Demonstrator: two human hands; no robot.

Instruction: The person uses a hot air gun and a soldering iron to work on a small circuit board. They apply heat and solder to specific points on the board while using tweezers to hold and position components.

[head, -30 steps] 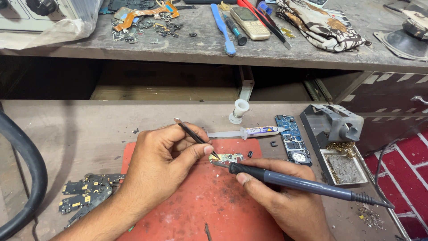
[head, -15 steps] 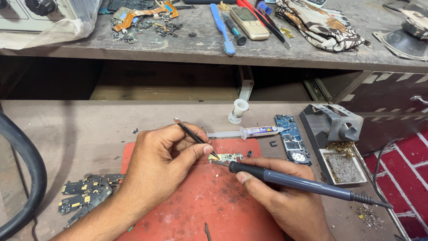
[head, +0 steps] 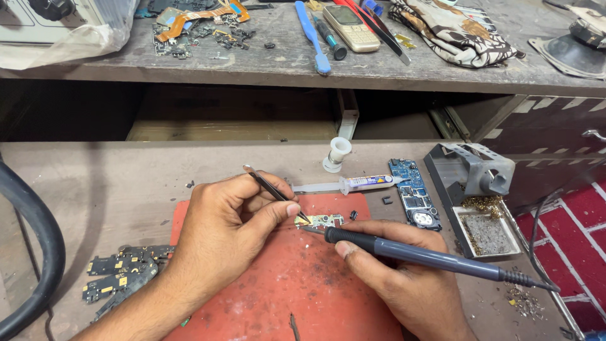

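My left hand [head: 230,230] pinches black tweezers [head: 273,190], whose tips press on a small gold-and-green circuit board [head: 323,221] lying on a red work mat [head: 290,284]. My right hand [head: 404,281] grips a dark blue soldering iron [head: 429,257] like a pen, its tip touching the left end of that board. The iron's cable runs off to the lower right.
A flux syringe [head: 360,184], a blue phone board [head: 411,192], a white spool [head: 337,153] and a grey iron stand [head: 475,189] with brass wool sit behind the mat. Several black flex boards [head: 120,273] lie left. The upper shelf holds tools and a phone [head: 346,26].
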